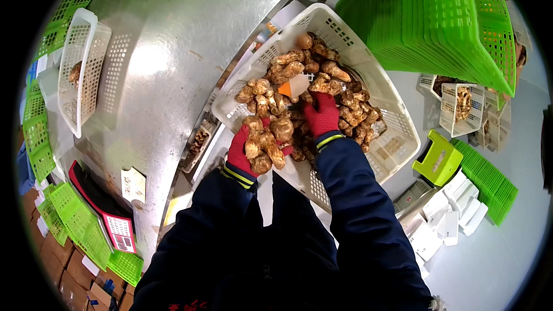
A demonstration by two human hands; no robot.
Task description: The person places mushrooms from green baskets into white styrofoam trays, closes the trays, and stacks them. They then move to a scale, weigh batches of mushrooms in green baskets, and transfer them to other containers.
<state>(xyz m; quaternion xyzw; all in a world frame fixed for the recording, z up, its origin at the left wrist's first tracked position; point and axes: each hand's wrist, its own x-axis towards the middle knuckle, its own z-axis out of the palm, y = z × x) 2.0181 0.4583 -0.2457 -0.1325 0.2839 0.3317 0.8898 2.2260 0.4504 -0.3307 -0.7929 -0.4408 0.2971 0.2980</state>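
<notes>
A large white plastic basket [402,112] holds many brown-and-white mushrooms [354,112] with thick stems. My left hand [239,151], in a red knit glove, cradles several of these mushrooms [268,144] over the basket's near left edge. My right hand [323,114], gloved the same way, reaches down among the mushrooms inside the basket; its fingertips are partly hidden, and I cannot tell whether they grip one. Just beyond it, an orange-and-pale piece [293,86] lies on the pile.
A steel table [173,95] on the left bears a white basket [93,73] with mushrooms and a cardboard tag [133,185]. Tall stacked green baskets [432,21] stand at upper right. White boxes [432,224], a lime step stool [437,157] and smaller mushroom baskets [462,108] are on the right.
</notes>
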